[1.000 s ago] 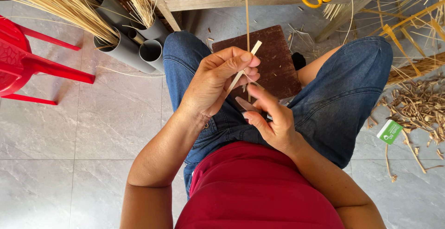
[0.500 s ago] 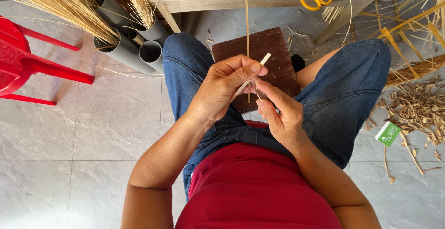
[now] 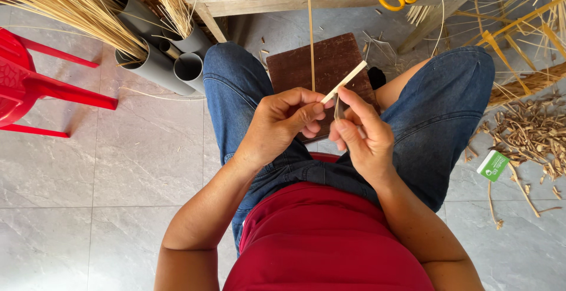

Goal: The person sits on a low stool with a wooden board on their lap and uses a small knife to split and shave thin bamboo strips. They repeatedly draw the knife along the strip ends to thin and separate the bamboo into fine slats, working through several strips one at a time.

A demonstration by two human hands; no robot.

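Grey tile floor under us, seated: our left hand [image 3: 283, 123] pinches the pale strip [image 3: 344, 82] between closed thumb and fingers over our lap, right hand [image 3: 359, 135] closed on a small blade [image 3: 338, 109] against it, board [image 3: 321, 67] between our knees likely catching shavings.

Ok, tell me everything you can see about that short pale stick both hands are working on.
The short stick is a flat, pale strip, wood or bamboo by its look, with a squarely cut upper end. It slants up to the right above the lap, over the dark brown board. The left hand pinches its lower end between thumb and forefinger; the right hand touches it beside that grip. Its lower tip is hidden by fingers.
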